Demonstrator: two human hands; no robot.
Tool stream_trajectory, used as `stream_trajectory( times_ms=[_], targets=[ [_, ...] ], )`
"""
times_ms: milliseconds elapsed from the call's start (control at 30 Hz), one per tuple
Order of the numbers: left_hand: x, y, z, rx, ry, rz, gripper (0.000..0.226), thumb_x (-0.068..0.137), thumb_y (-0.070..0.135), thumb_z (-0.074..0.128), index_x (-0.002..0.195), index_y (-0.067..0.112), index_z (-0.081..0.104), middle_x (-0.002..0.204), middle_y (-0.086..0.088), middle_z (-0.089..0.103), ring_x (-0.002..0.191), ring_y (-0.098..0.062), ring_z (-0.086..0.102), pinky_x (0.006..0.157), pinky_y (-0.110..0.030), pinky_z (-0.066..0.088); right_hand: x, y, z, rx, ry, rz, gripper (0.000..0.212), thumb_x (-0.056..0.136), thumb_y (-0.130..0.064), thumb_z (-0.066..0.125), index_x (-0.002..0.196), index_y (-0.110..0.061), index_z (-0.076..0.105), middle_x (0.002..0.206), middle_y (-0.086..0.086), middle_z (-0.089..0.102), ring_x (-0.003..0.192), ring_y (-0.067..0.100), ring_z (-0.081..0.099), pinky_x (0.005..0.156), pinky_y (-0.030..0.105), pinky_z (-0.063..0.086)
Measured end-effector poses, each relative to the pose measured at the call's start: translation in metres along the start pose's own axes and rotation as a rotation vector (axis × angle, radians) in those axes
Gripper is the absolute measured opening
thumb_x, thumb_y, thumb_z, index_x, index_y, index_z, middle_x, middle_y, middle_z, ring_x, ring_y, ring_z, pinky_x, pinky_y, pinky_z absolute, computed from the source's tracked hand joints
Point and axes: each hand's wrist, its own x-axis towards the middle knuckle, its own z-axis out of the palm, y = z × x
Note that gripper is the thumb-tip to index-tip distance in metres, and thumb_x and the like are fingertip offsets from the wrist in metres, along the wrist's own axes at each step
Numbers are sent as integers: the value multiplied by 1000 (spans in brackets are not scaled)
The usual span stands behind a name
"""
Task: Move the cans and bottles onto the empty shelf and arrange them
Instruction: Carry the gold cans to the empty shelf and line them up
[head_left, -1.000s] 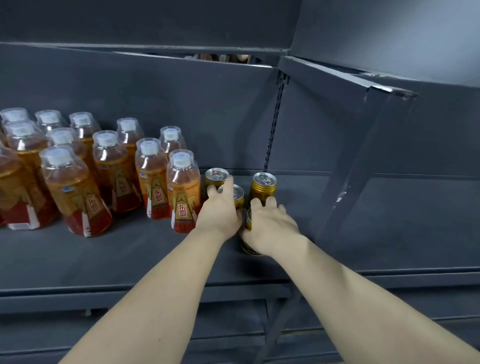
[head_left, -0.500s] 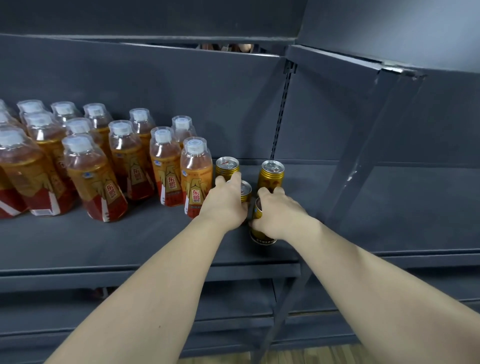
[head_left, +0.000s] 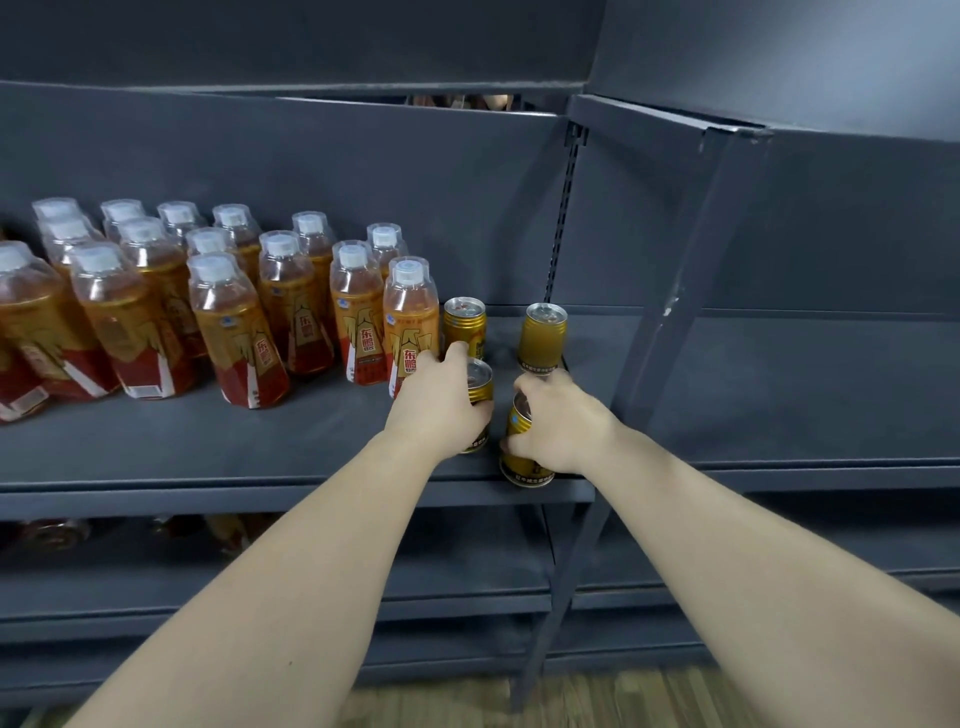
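Gold back cans (head_left: 543, 335) and bottles (head_left: 410, 322) are shelved. Left hand (head_left: 441, 405) grip wraps third can (head_left: 480, 382), right hand (head_left: 563, 426) wraps fourth can (head_left: 519, 457); alignment probably left.

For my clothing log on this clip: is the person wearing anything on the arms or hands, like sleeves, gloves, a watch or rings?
The left forearm and right forearm are bare to the picture's edge, no sleeves or cuffs. The left hand and right hand carry no gloves; no watch, bracelet or ring is visible.
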Motion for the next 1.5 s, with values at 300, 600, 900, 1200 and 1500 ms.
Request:
stream_trajectory(
  times_ms=[300,600,900,1200,1500],
  targets=[
    [-61,27,-1,71,-14,-66,71,87,43,71,144,18,37,137,-12,42,117,-30,54,90,-36,49,-65,11,0,45,50,-48,77,85,-50,71,146,-22,33,130,9,42,110,30,56,84,38,57],
    [-112,89,34,74,-64,23,57,81,45,73,125,17,51,120,-8,48,105,-28,60,88,-40,55,-144,72,-5,74,60,81,74,85,-49,72,144,-24,35,131,8,46,110,29,58,84,38,57],
    [-132,184,84,66,-155,188,59,84,45,72,131,20,47,122,-5,46,102,-23,55,78,-30,52,-210,164,-20,64,148,294,72,86,-49,71,144,-24,36,136,9,46,111,28,59,87,38,58],
    [-133,276,130,27,-268,367,58,85,44,70,132,20,46,119,-5,44,103,-23,55,75,-29,47,-257,250,-35,83,200,529,74,86,-51,70,145,-25,34,135,9,44,112,29,57,85,39,57],
    [-99,357,182,-12,-370,569,64,85,45,70,138,22,41,125,-4,45,100,-19,49,79,-28,49,-279,323,-53,76,237,782,67,88,-51,66,140,-22,37,125,8,43,101,30,58,76,36,53]
  ],
)
